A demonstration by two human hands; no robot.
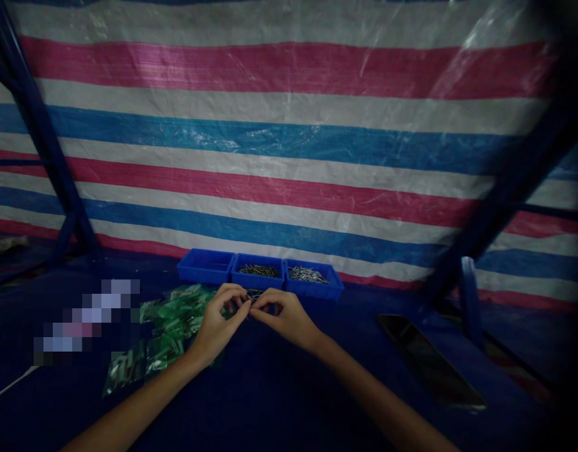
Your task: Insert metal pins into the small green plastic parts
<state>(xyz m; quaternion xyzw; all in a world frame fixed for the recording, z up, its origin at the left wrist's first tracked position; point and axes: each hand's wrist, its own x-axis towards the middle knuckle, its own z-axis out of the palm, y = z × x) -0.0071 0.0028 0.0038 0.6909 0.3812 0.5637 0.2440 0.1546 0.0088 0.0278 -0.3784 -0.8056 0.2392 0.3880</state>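
My left hand (223, 317) and my right hand (285, 315) meet in front of the blue bins, thumbs and fingertips pinched together almost touching. Whatever lies between the fingertips is too small and dim to make out. Just behind the fingertips, several thin dark screw-like pieces (255, 294) show; whether they are held or lie on the table I cannot tell. Brass-coloured screw-like pieces (258, 270) fill the middle bin (235, 277), and silver ones (307, 274) the right bin (317, 289). Beside my left hand is a heap of small green-tinted clear bags (178, 317).
A third blue bin (204, 274) stands at the left of the row. A dark phone-like slab (430, 361) lies on the blue table (270, 402) at right. Blue metal posts (51, 138) flank a striped plastic sheet (289, 144) behind. A blurred-out patch covers something at left.
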